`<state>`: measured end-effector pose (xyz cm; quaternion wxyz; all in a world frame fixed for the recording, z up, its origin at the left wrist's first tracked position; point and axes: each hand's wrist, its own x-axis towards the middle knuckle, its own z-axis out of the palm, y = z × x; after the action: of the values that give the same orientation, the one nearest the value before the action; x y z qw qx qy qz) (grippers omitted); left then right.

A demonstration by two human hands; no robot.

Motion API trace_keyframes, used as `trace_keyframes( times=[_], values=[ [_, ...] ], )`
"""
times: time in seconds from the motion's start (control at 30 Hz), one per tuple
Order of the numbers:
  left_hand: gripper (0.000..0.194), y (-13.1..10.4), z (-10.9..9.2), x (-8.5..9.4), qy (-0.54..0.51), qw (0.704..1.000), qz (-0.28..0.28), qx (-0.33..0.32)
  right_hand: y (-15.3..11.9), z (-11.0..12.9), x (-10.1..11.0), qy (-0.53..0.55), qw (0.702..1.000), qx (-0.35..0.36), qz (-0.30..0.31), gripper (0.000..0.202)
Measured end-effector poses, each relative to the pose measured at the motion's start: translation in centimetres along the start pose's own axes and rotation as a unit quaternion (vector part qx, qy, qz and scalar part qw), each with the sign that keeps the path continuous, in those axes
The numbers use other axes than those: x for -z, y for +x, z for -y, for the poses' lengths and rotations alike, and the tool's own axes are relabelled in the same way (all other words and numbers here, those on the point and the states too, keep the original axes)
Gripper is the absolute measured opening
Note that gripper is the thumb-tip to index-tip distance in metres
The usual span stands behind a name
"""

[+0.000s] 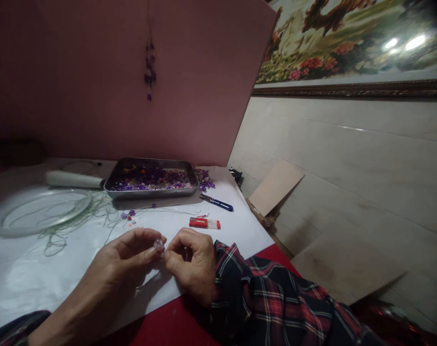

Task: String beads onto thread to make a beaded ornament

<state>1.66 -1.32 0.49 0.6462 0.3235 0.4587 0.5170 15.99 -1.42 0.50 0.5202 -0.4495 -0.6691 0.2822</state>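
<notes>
Between the thumb and fingers of my left hand [131,257] is a small clear faceted bead [158,245]. Close against it, my right hand [191,259] pinches with thumb and forefinger; whatever lies between those fingertips is too small to make out. Both hands are just above the white table covering [160,283], near its front edge. Beyond them lies a red and clear needle case [204,223], with blue thread snips [217,202] behind it. A few loose purple beads [131,213] rest beside tangled green thread [95,211].
A metal tray [151,193] of purple and mixed beads stands at the back, with more beads [206,180] beside its right end. At left are a clear ring-shaped coil [41,211] and a pale cylinder [74,179]. A purple bead strand [149,72] hangs on the pink panel.
</notes>
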Motion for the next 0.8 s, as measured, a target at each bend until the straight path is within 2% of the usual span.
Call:
trace_keyframes(
  times=[0.53,0.8],
  values=[
    [0.029,-0.04,0.03,0.11,0.019,1.000,0.007,-0.011,-0.10,-0.47,0.12,0.005,1.000,0.010,0.025,0.016],
    [0.023,-0.26,-0.26,0.11,0.083,0.996,0.016,-0.040,0.10,-0.43,0.35,0.002,0.999,0.010,0.046,0.016]
  ],
)
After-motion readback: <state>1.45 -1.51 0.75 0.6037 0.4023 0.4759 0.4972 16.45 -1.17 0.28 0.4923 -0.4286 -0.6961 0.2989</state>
